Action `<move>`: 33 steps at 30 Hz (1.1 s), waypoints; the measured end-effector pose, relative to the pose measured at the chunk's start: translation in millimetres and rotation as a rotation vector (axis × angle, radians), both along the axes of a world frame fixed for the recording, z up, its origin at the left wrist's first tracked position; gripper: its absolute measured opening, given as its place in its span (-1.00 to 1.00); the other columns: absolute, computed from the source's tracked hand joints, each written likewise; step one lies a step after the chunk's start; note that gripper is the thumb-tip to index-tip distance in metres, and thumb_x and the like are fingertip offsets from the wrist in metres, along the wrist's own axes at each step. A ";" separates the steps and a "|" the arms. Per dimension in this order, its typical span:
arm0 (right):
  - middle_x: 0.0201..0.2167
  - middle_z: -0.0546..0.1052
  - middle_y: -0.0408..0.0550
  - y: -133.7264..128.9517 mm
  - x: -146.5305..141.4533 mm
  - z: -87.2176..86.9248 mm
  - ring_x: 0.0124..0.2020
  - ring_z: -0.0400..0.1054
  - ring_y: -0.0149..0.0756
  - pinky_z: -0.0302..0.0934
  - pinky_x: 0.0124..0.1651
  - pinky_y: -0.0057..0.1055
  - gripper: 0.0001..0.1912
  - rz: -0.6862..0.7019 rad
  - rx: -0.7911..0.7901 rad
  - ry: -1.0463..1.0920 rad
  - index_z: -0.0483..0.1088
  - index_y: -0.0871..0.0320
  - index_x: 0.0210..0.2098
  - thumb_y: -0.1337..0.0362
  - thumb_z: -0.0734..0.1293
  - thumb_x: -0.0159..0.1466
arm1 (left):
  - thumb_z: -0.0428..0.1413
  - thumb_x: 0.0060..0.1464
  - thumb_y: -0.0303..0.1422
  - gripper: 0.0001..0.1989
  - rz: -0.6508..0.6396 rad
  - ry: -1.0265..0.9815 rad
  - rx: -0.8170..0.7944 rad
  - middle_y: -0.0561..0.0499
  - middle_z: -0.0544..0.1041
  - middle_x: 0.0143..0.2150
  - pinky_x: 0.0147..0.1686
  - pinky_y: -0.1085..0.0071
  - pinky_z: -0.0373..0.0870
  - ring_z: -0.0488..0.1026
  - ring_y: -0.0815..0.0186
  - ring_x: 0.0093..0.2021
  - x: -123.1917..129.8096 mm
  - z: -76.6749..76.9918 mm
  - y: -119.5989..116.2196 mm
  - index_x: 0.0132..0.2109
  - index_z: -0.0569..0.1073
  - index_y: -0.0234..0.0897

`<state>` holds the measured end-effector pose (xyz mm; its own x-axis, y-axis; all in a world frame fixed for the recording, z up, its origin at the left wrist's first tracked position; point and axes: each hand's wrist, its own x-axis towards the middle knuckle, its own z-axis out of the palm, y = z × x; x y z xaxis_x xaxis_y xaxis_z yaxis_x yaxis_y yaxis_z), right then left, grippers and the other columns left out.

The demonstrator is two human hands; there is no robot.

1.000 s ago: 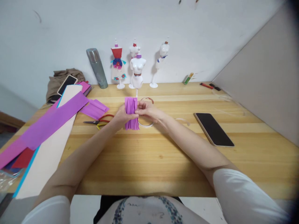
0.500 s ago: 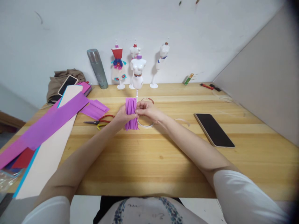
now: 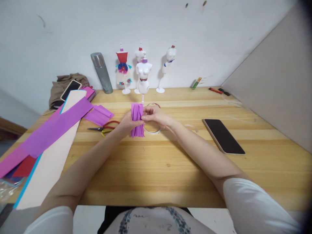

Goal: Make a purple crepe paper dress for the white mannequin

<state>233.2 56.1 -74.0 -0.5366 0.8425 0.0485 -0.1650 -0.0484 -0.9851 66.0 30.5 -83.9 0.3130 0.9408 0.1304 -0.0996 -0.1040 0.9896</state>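
A strip of purple crepe paper, gathered into upright pleats, is held above the table between my hands. My left hand grips it from the left, thumb across the front of the folds. At its right edge, the fingers of my right hand pinch the paper. Behind the hands stands a white mini mannequin with a purple neck band and a brown waist band; its base is hidden. Under my right hand lies a roll of tape, partly covered. Scissors with red and yellow handles rest left of my left hand.
Purple crepe paper and a long cream sheet cover the table's left side. A thermos, a dressed mannequin and another mannequin stand along the wall. A phone and a glue tube are on the right.
Both hands stay on the pleated crepe paper in nearly the same place. The view has tilted very slightly; nothing else has visibly moved.
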 end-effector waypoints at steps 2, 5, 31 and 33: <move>-0.56 0.53 -0.20 0.1 1.0 1.9 -0.55 0.40 -0.46 0.34 -0.41 -0.49 -0.66 0.005 0.024 -0.036 0.46 0.19 -0.43 0.25 0.60 -0.14 | 0.36 -0.25 -0.37 -0.54 0.014 0.016 0.014 -0.01 0.59 -0.26 -0.18 0.27 0.47 0.54 0.23 -0.26 1.1 -0.5 -1.7 -0.12 0.49 -0.30; -0.61 0.49 -0.23 0.5 1.8 3.8 -0.58 0.37 -0.47 0.30 -0.47 -0.52 -0.66 -0.013 0.050 -0.076 0.45 0.19 -0.45 0.26 0.60 -0.16 | 0.36 -0.24 -0.38 -0.53 0.043 0.037 0.036 0.00 0.58 -0.26 -0.18 0.28 0.47 0.53 0.24 -0.25 2.5 1.2 -4.6 -0.10 0.48 -0.30; -0.50 0.43 -0.16 -11.3 -27.6 -22.5 -0.46 0.28 -0.37 0.19 -0.34 -0.40 -0.93 -0.421 0.406 -0.286 0.43 0.14 -0.40 0.28 0.35 0.12 | 0.42 -0.29 -0.25 -0.54 0.384 -0.102 -0.036 0.08 0.50 -0.40 -0.33 0.37 0.46 0.49 0.32 -0.37 -0.5 -1.5 -1.6 -0.27 0.40 -0.28; -0.47 0.44 -0.14 -11.7 -27.8 -23.7 -0.43 0.29 -0.36 0.18 -0.32 -0.39 -0.92 -0.439 0.462 -0.318 0.44 0.15 -0.39 0.27 0.34 0.14 | 0.42 -0.29 -0.24 -0.55 0.392 -0.098 -0.040 0.08 0.51 -0.40 -0.32 0.37 0.47 0.50 0.31 -0.37 0.4 -1.2 -2.7 -0.28 0.40 -0.28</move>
<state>205.4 44.3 -97.7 -0.1994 0.9152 0.3503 0.2249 0.3907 -0.8926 66.3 27.9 -85.1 -0.0828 0.9912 0.1031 -0.1543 -0.1150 0.9813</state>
